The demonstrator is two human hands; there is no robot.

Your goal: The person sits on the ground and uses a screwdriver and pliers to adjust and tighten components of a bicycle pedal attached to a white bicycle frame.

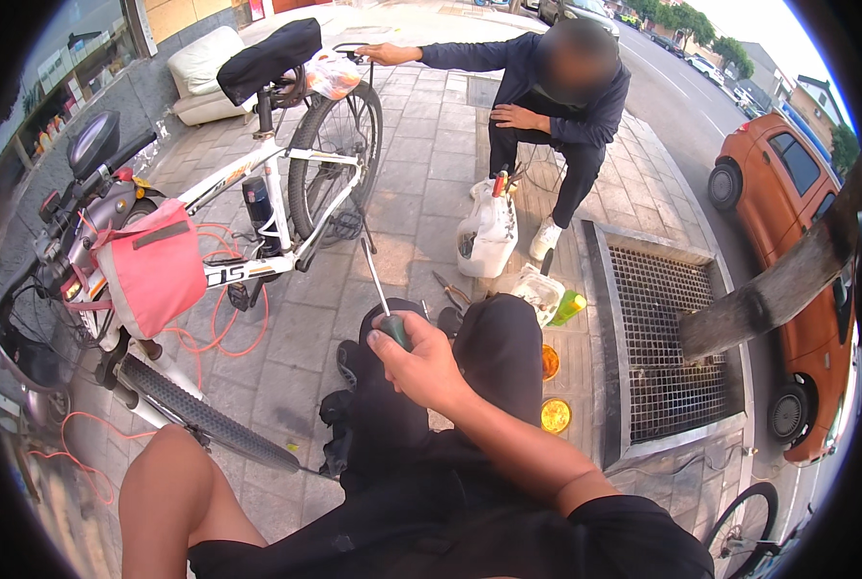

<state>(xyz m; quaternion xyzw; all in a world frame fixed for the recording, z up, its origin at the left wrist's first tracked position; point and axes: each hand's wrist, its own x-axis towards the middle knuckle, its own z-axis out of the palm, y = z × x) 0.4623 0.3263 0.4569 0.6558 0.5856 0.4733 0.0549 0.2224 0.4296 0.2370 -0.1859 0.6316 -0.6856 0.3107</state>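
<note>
My right hand [423, 365] is closed round the dark green handle of a screwdriver [393, 331], thumb along its side. Its long metal shaft slants up and away, the tip near the rear derailleur [347, 226] of a white bicycle [273, 188]; whether they touch, I cannot tell. My left arm [167, 463] is bent at the lower left, with the hand outside the picture. The bicycle's rear wheel [301, 179] stands beyond the screwdriver, and a pink bag [153, 265] hangs at its front. Pliers [450, 289] lie on the paving beyond my knees.
Opposite me a seated person [566, 92] rests one hand at the bicycle's rear. Cut white jugs [487, 236] hold tools, beside a green bottle [568, 307] and yellow tins [556, 416]. An orange hose [221, 333] trails underneath. Right are a metal grate [667, 328], tree trunk [778, 289] and car [778, 183].
</note>
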